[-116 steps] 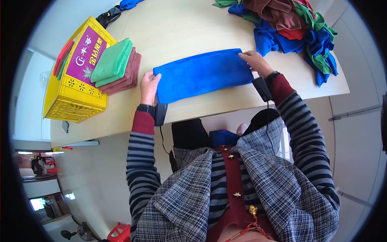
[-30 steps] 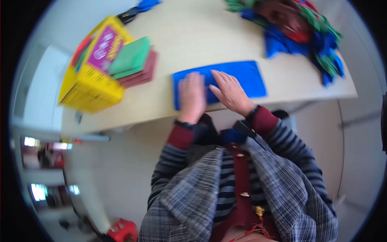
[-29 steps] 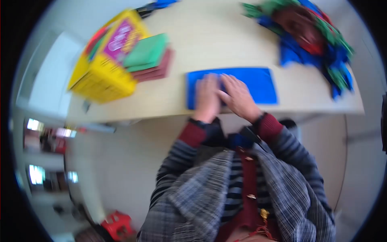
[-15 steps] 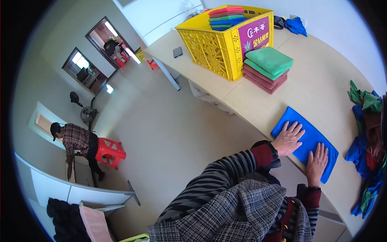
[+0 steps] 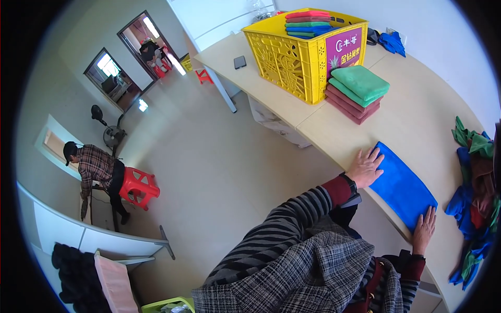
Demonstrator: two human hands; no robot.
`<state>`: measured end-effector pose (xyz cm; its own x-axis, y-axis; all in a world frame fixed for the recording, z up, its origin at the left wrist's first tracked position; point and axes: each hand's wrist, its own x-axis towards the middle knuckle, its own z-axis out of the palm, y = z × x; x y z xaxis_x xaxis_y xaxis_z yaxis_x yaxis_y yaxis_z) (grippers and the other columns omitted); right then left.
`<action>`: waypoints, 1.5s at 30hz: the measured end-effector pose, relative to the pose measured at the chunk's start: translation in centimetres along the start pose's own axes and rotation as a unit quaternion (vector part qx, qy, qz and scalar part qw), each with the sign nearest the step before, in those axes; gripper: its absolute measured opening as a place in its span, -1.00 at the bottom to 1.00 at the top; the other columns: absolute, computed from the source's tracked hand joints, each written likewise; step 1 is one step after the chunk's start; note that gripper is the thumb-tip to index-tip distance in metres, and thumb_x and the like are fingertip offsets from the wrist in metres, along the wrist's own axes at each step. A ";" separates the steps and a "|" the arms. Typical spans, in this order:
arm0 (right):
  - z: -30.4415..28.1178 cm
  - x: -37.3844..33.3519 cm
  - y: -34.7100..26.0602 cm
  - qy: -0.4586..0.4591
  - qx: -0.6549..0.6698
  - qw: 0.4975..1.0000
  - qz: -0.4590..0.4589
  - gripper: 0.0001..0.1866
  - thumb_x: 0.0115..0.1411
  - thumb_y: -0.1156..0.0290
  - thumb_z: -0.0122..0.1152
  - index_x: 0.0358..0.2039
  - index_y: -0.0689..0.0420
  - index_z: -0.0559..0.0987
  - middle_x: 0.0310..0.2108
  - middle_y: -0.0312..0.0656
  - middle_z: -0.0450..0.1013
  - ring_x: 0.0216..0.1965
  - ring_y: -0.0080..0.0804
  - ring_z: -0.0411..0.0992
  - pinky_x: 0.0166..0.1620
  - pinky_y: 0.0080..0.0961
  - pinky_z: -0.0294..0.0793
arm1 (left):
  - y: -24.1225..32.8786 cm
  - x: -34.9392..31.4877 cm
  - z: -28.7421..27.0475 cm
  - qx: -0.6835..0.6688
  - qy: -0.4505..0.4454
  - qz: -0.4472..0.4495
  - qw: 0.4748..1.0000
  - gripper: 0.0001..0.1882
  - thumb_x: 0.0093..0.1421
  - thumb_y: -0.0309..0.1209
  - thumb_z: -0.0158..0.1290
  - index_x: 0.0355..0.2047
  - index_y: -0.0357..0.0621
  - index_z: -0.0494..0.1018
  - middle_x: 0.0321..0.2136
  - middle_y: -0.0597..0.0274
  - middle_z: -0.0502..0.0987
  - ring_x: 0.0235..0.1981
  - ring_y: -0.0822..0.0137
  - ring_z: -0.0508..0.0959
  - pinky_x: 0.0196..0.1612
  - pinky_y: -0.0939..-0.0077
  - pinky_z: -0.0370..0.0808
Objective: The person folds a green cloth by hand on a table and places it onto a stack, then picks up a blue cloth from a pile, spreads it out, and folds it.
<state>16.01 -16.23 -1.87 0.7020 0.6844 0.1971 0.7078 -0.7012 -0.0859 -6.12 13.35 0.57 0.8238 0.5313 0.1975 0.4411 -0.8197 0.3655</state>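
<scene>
A blue cloth (image 5: 401, 183) lies flat as a long rectangle near the front edge of the table (image 5: 417, 117). My left hand (image 5: 365, 168) rests with spread fingers on its left end. At the opposite end, my right hand (image 5: 425, 229) lies with fingers stretched out over the corner. Neither hand grips the cloth. Farther back stands a stack of folded cloths, green ones (image 5: 360, 83) on top of brown ones (image 5: 354, 107).
Behind the stack is a yellow crate (image 5: 284, 65) with folded cloths (image 5: 308, 23) inside. Loose crumpled cloths (image 5: 477, 182) heap at the right. A phone (image 5: 239, 62) lies on the table. Across the room, a person (image 5: 99, 167) bends beside a red stool (image 5: 140, 188).
My hands have moved apart, the left toward the cloth's left end and the right toward its right end. More of the cloth's middle shows. The view has shifted slightly.
</scene>
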 end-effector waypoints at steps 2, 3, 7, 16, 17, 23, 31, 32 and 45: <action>-1.0 0.1 0.1 -0.022 -0.048 0.998 0.020 -0.42 0.44 0.15 -0.18 0.41 0.03 0.13 0.44 -0.17 0.02 0.45 -0.10 -0.06 0.41 -0.14 -0.08 | -0.3 -0.1 0.1 0.001 0.005 -0.011 1.000 -0.33 0.37 -0.02 -0.15 0.35 -0.15 0.15 0.41 -0.06 0.02 0.43 -0.02 0.00 0.38 -0.19 -0.08; -2.3 0.1 -0.4 -0.044 -0.096 0.993 0.044 -0.42 0.44 0.15 -0.18 0.40 0.04 0.14 0.43 -0.16 0.03 0.44 -0.09 -0.05 0.41 -0.14 -0.07 | -0.1 -0.2 0.2 0.022 0.018 -0.007 1.000 -0.34 0.36 -0.03 -0.14 0.35 -0.16 0.16 0.41 -0.06 0.02 0.43 -0.01 0.00 0.39 -0.19 -0.08; -2.6 1.6 -1.8 0.006 -0.057 0.998 -0.024 -0.44 0.43 0.16 -0.16 0.39 0.05 0.17 0.42 -0.15 0.07 0.43 -0.09 -0.03 0.40 -0.12 -0.04 | 1.7 0.3 0.7 0.059 0.056 0.036 0.996 -0.35 0.35 -0.05 -0.11 0.32 -0.19 0.20 0.40 -0.06 0.05 0.43 -0.01 0.02 0.39 -0.17 -0.09; -0.6 5.3 -11.9 -0.070 0.023 0.993 -0.094 -0.42 0.43 0.11 -0.18 0.39 0.03 0.17 0.43 -0.14 0.04 0.46 -0.12 -0.09 0.40 0.00 -0.12 | 5.6 2.7 4.0 -0.021 0.036 0.164 0.986 -0.41 0.31 -0.08 -0.05 0.24 -0.15 0.32 0.32 -0.06 0.20 0.37 -0.04 0.12 0.36 -0.20 -0.07; -0.7 5.3 -11.6 -0.058 0.006 0.994 -0.092 -0.42 0.43 0.10 -0.19 0.39 0.02 0.17 0.43 -0.15 0.03 0.46 -0.13 -0.09 0.41 -0.01 -0.13 | 5.4 2.8 4.1 -0.023 0.045 0.169 0.984 -0.42 0.31 -0.07 -0.04 0.24 -0.13 0.32 0.31 -0.06 0.22 0.37 -0.05 0.13 0.35 -0.21 -0.07; -0.7 3.7 -7.3 -0.023 -0.038 0.997 -0.056 -0.41 0.43 0.09 -0.20 0.41 -0.03 0.15 0.44 -0.16 0.02 0.47 -0.15 -0.11 0.42 -0.07 -0.18 | 4.1 2.3 3.1 -0.014 0.064 0.144 0.987 -0.41 0.28 -0.04 -0.03 0.22 -0.07 0.34 0.30 -0.06 0.22 0.36 -0.08 0.13 0.32 -0.26 -0.02; 0.4 0.0 2.5 0.057 -0.031 0.996 -0.053 -0.51 0.41 0.23 -0.15 0.32 0.01 0.29 0.41 -0.11 0.08 0.43 -0.07 -0.01 0.39 -0.15 -0.02 | 1.7 2.0 0.4 -0.061 0.094 0.129 0.985 -0.48 0.10 -0.09 0.10 0.02 -0.06 0.51 0.16 -0.03 0.40 0.26 -0.08 0.27 0.17 -0.22 0.21; -1.0 0.0 1.5 0.053 -0.119 0.982 -0.133 -0.61 0.37 0.31 -0.09 0.16 0.10 0.43 0.37 -0.09 0.15 0.38 -0.01 0.07 0.35 -0.12 0.08 | -0.1 1.7 0.4 -0.019 0.195 0.163 0.967 -0.54 0.08 -0.10 0.12 -0.06 -0.05 0.53 0.10 0.02 0.45 0.19 -0.05 0.34 0.10 -0.20 0.27; -4.2 -0.7 -13.2 0.071 0.096 0.980 -0.158 -0.40 0.26 0.18 0.15 0.26 0.10 0.34 0.33 -0.09 0.21 0.38 -0.04 0.09 0.35 -0.01 0.06 | 3.4 -1.0 -0.4 0.065 0.068 0.160 0.983 -0.42 0.34 -0.14 -0.06 0.29 -0.12 0.24 0.34 0.04 0.20 0.37 0.04 0.16 0.37 -0.04 0.03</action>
<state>5.88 -8.31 3.26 0.4373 0.8166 0.3767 0.8993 -0.3992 -0.1787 -5.62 10.12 1.96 0.8763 0.2592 0.4062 0.2173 -0.9650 0.1470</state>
